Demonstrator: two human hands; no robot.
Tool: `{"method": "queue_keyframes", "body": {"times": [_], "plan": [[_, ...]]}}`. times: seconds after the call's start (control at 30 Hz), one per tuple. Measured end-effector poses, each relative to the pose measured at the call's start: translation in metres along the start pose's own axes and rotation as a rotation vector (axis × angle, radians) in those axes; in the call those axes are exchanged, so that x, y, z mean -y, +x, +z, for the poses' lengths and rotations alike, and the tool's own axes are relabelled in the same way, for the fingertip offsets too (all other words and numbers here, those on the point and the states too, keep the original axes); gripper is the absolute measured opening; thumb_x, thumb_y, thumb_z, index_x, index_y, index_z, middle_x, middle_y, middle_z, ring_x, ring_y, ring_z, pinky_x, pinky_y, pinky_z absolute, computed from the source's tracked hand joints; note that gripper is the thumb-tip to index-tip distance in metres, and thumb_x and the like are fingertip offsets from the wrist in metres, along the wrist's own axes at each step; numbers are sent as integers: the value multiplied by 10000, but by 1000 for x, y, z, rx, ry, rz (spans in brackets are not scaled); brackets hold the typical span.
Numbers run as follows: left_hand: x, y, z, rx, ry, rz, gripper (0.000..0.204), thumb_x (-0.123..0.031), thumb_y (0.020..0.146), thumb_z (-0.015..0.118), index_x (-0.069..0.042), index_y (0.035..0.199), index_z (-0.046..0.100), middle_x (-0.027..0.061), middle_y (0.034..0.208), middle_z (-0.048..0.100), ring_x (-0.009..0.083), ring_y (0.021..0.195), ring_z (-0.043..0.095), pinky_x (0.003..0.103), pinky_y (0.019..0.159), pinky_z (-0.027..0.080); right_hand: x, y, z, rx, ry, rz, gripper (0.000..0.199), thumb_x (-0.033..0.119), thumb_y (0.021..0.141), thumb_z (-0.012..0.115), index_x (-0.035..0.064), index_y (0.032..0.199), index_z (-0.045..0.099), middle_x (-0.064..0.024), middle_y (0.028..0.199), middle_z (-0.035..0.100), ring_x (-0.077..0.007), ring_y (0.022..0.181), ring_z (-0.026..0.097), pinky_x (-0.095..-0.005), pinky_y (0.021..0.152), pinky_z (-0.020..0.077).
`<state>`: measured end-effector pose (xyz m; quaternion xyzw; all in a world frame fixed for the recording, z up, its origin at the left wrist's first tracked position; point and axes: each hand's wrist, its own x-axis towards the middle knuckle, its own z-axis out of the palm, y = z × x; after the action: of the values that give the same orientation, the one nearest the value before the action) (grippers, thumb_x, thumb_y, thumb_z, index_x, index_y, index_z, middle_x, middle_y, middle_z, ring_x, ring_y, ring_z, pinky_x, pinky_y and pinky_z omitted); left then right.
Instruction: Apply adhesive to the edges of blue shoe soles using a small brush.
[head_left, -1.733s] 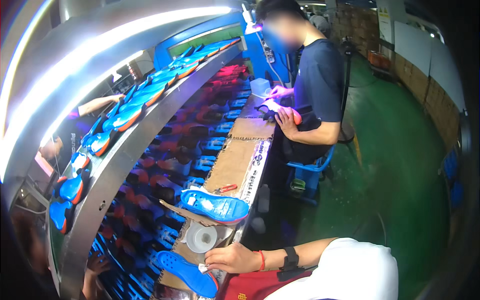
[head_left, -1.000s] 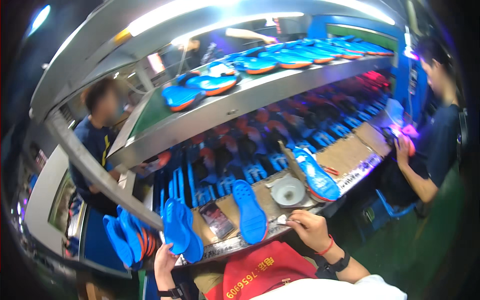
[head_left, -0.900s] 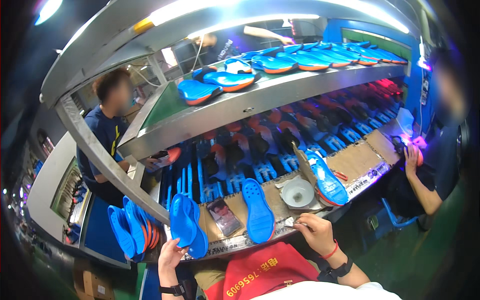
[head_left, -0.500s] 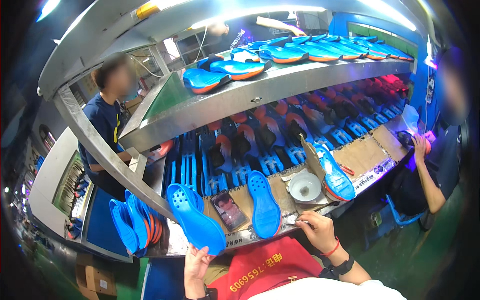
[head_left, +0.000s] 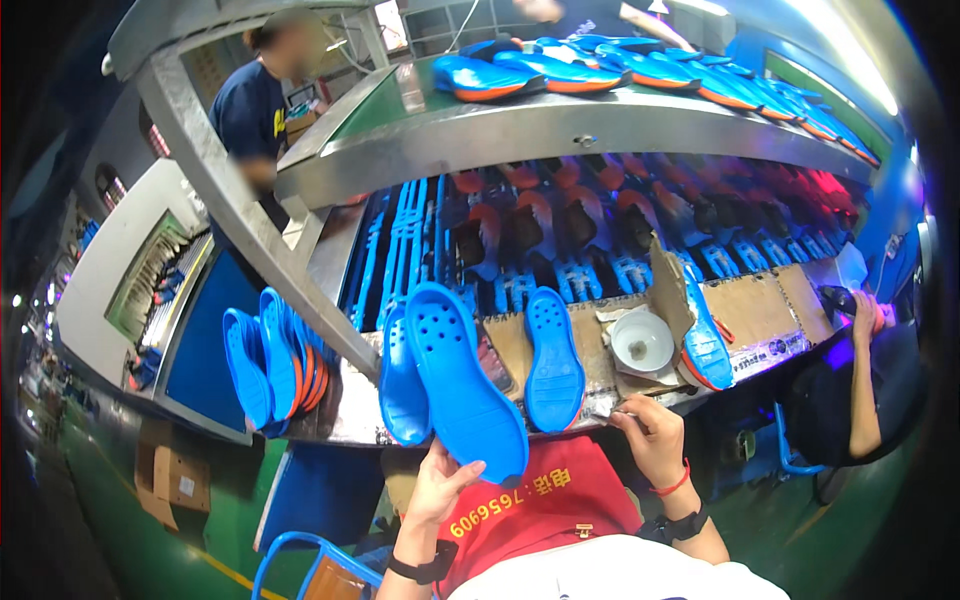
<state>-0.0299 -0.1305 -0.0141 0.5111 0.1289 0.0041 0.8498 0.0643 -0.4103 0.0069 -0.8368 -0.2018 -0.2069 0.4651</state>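
My left hand (head_left: 440,487) grips the heel end of a blue shoe sole (head_left: 462,378) and holds it up, tread side toward me, over the bench edge. A second blue sole (head_left: 400,385) lies just behind it on the bench. My right hand (head_left: 650,438) pinches a small brush (head_left: 606,408) near the bench edge, close to another blue sole (head_left: 554,357) lying flat. A white glue bowl (head_left: 641,341) sits to the right of that sole.
A stack of blue and orange soles (head_left: 272,365) stands on edge at the left. A blue sole (head_left: 705,335) leans by the bowl. The upper conveyor (head_left: 520,125) carries blue soles; racks below hold shoe lasts. One person stands at far left, another sits at right.
My left hand has raised the blue sole higher and closer to me, clear of the stack at the left. My right hand stays by the bench edge with the brush.
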Motion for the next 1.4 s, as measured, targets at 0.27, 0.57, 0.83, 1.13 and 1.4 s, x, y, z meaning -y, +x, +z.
{"method": "queue_keyframes", "body": {"times": [0.27,0.57,0.83,1.13,1.4], "plan": [[15,-2,-2,75,4,74,770,16,785,741,-34,1411,296,93,1255,534,189,1115,557,309,877,497,-6,-4,5,11,-38,4,111,39,744,736,9,826,668,-133,856,680,-282,724,673,-310,615,522],[23,-5,1,101,32,33,741,65,789,704,-9,1403,295,119,1294,509,214,1192,519,365,998,444,-8,-6,5,41,-52,16,124,54,743,743,7,825,664,-134,874,680,-286,729,676,-317,610,523],[23,-6,7,141,96,70,677,18,843,674,2,1409,302,122,1308,488,212,1201,502,359,985,452,-2,-3,4,109,-62,51,97,4,766,711,-6,841,649,-142,865,671,-256,701,657,-284,576,488],[35,-23,8,212,-118,5,691,32,843,658,0,1418,278,113,1298,489,195,1177,514,363,951,481,1,-6,5,166,-63,-17,119,7,792,719,-21,882,647,-105,916,685,-93,559,507,-216,472,379],[32,-38,9,293,-84,57,690,-10,866,662,-6,1426,259,121,1268,539,179,1119,567,323,932,490,27,-1,-2,142,-106,-78,120,18,803,716,-24,890,644,-102,923,681,-109,599,549,-220,493,414]]}}
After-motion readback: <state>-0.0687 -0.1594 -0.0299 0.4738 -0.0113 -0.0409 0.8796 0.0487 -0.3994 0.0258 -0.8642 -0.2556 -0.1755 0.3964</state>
